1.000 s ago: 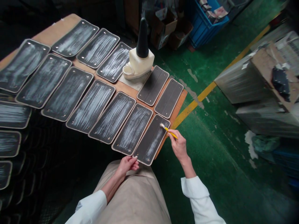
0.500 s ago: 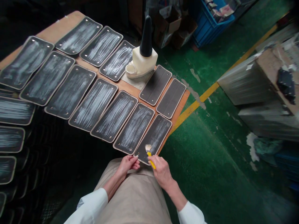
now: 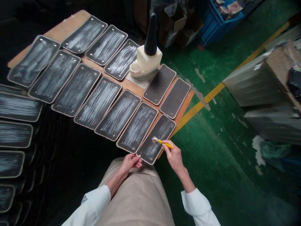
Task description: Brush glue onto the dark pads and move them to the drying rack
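My right hand (image 3: 173, 154) is closed around the yellow handle of a brush (image 3: 166, 144). Its pale bristles touch or hover just over a black rectangular panel (image 3: 162, 128) with a light border and small corner holes. Whitish streaks mark much of this panel. At its near left corner, my left hand (image 3: 132, 163) pinches the edge between thumb and fingers. Beside it lies another panel (image 3: 138, 127), covered in white streaks. Two darker panels without streaks, one of them this panel (image 3: 175, 98), lie beyond. A cream bottle (image 3: 148, 59) with a black cone top stands behind them.
The panels rest on a brown board (image 3: 77, 22), in rows with several streaked ones. More streaked panels (image 3: 16, 134) are stacked at the left. Past the green floor (image 3: 211, 163) with its yellow line stand a blue crate (image 3: 218, 23), cardboard boxes (image 3: 175, 23) and grey cabinets (image 3: 246, 84) at right.
My right hand has moved up and to the right, and the brush now lies more sideways. White streaks reach further down the near panel. My left hand keeps its hold on the corner.
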`<action>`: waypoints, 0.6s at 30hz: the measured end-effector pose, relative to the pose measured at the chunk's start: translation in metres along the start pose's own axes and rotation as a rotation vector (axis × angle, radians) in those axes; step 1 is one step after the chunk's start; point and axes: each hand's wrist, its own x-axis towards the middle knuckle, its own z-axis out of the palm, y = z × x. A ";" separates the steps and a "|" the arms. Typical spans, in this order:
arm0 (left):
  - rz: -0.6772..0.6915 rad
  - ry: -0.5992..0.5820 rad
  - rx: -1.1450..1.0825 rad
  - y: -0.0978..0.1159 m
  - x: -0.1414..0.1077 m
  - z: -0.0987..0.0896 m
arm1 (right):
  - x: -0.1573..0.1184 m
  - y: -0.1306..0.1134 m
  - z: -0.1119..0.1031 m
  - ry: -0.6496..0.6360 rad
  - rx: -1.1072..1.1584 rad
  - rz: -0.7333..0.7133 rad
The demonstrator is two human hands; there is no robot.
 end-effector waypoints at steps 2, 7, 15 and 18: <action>0.005 0.004 0.004 0.001 -0.001 0.000 | 0.012 -0.004 -0.005 0.063 -0.079 -0.086; 0.017 0.002 0.008 0.002 -0.001 0.001 | 0.042 -0.002 -0.005 0.156 -0.403 -0.258; -0.009 0.004 -0.003 0.002 0.000 0.001 | -0.021 -0.003 0.037 -0.220 -0.431 -0.288; -0.009 -0.005 -0.004 0.003 -0.001 0.001 | -0.043 -0.009 0.041 -0.306 -0.216 -0.141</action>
